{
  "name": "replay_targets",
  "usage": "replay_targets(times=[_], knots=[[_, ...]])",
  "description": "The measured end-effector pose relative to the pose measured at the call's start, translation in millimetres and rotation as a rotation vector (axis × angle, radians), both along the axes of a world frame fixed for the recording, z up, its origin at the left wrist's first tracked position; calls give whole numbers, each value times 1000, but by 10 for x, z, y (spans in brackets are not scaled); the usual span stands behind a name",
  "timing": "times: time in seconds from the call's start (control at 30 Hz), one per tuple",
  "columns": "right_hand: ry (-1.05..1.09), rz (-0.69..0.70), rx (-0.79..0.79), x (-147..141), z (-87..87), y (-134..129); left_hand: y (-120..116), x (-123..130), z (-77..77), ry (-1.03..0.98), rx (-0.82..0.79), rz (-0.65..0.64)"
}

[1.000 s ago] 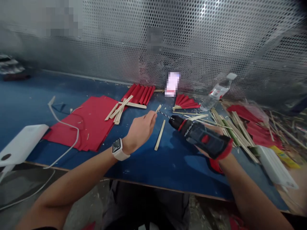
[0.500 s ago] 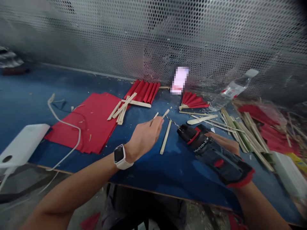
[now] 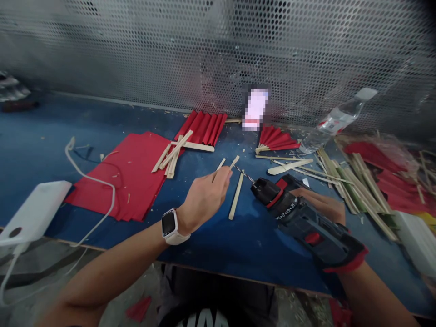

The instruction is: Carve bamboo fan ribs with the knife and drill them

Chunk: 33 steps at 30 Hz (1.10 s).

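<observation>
My left hand (image 3: 207,194), with a white-strapped watch on the wrist, is closed around a thin wooden strip (image 3: 235,161) whose end pokes out past the fingers. My right hand (image 3: 320,204) grips a dark cordless drill (image 3: 306,227) with red trim. The drill bit (image 3: 244,173) points left, its tip at or very near the held strip; I cannot tell if it has gone in. Just right of my left hand, a loose wooden strip (image 3: 236,197) lies on the blue table (image 3: 204,247). Another strip end (image 3: 221,163) shows behind my fingers.
Red sheets (image 3: 122,177) lie left, with bundled strips (image 3: 173,156) and pleated red paper (image 3: 204,127) behind. A small red fan (image 3: 277,140), a tilted plastic bottle (image 3: 337,120) and bamboo strips (image 3: 361,186) are at right. A phone (image 3: 255,109) leans at the back; a white power bank (image 3: 37,209) sits left.
The view has shifted slightly. Both hands, the held strip and the drill keep nearly the same positions, with the bit still by the strip's end.
</observation>
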State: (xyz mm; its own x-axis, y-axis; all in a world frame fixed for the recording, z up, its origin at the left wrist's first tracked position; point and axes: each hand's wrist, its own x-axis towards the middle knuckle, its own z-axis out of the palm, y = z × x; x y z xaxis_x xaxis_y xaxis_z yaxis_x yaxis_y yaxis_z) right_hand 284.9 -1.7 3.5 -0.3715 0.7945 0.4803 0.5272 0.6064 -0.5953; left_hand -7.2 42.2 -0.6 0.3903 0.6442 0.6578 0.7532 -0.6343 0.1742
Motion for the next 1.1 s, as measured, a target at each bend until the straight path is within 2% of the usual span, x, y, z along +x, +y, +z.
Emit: replay_targets(times=[0.3, 0.47, 0.57, 0.83, 1.0, 1.1], knots=[[-7, -21, -84, -23, 56, -44, -1, 16, 1, 11, 31, 21], [-20, -18, 18, -30, 58, 0, -1, 13, -32, 4, 54, 12], [-19, 3, 43, -32, 51, 15, 2, 6, -43, 15, 50, 16], [-41, -43, 95, -41, 33, 13, 2, 0, -22, 34, 32, 20], [-45, 5, 236, -13, 15, 6, -28, 5, -1, 29, 29, 32], [-81, -7, 260, 16, -1, -27, -29, 5, 1, 19, 45, 24]])
